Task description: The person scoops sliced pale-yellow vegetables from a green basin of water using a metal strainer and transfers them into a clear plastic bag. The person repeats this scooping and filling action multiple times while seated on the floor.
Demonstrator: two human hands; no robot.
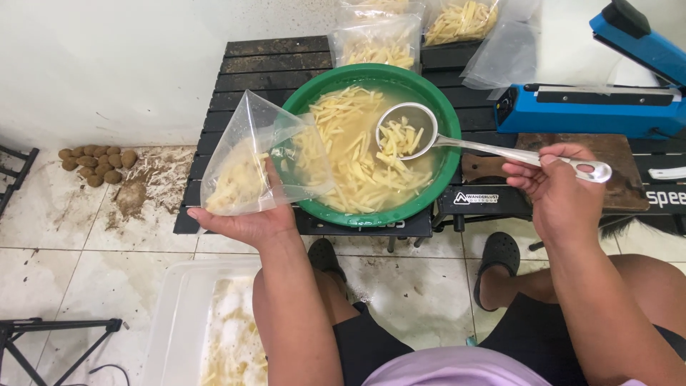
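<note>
My left hand point(250, 218) holds a clear plastic bag point(261, 154) partly filled with pale potato strips, its mouth tipped toward the green basin point(446, 143). The basin rests on a low black slatted table point(264, 68) and holds cut potato strips in cloudy water. My right hand point(561, 189) grips the handle of a metal strainer ladle point(407, 132). Its bowl carries a small heap of strips and hovers over the basin, to the right of the bag.
Several filled clear bags point(379, 43) lie at the table's back. A blue heat sealer point(593, 107) stands at the right. A white plastic tub point(196, 329) with strips sits on the tiled floor by my knee. Whole potatoes point(96, 164) lie left by the wall.
</note>
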